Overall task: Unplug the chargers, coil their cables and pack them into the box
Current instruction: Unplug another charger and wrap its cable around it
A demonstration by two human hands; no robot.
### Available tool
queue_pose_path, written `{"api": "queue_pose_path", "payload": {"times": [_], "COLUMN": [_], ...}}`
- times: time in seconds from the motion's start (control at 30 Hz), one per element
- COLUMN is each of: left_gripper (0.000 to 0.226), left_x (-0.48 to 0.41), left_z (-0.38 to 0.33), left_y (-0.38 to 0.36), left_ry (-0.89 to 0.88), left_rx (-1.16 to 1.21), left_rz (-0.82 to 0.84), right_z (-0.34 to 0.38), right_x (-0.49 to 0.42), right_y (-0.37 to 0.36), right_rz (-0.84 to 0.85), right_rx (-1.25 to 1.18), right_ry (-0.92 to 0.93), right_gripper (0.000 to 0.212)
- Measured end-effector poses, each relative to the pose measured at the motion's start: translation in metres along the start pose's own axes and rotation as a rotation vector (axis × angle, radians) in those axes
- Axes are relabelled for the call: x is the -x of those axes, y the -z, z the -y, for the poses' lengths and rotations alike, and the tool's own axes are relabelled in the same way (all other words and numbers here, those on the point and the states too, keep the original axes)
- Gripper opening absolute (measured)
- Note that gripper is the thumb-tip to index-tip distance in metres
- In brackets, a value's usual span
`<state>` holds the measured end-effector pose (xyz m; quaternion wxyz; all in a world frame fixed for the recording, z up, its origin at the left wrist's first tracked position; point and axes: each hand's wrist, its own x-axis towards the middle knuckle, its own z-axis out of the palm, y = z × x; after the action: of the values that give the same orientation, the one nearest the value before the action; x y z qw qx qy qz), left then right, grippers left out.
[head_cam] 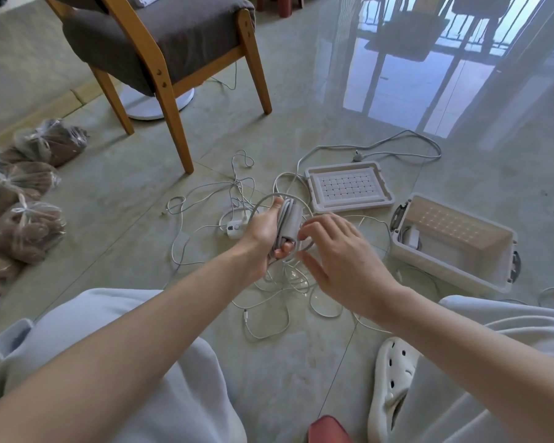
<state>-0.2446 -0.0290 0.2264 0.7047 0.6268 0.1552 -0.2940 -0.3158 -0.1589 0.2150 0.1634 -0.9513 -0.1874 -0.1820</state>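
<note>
My left hand grips a grey-white charger brick with cable turns wound around it, held above the floor. My right hand is right beside it, fingers pinching a loop of that cable at the brick's right side. Below and behind lies a tangle of white cables and a white power strip. The open white box sits to the right with one charger inside at its left end. Its lid lies flat behind the tangle.
A wooden armchair stands at the back left, a white fan base under it. Plastic bags of brown items line the left. A white clog lies by my right knee. Another cable with a plug runs behind the lid.
</note>
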Motion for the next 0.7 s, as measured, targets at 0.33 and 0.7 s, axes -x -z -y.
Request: {"api": "queue_pose_path", "payload": {"times": [0.33,0.7], "left_gripper": [0.039,0.037], "left_x": [-0.012,-0.022], "left_z": [-0.008,0.001], "left_y": [0.011,0.018], "left_ry": [-0.013,-0.167], "left_rx": [-0.416,-0.542], "left_rz": [0.027,-0.057], "right_z": [-0.011,0.006], "right_x": [-0.007,0.007], "right_y": [0.006,0.015], "right_rz": [0.001,0.17], "right_rx": [0.236,-0.123], "right_ry": [0.14,0.298], "right_gripper": [0.045,0.03]}}
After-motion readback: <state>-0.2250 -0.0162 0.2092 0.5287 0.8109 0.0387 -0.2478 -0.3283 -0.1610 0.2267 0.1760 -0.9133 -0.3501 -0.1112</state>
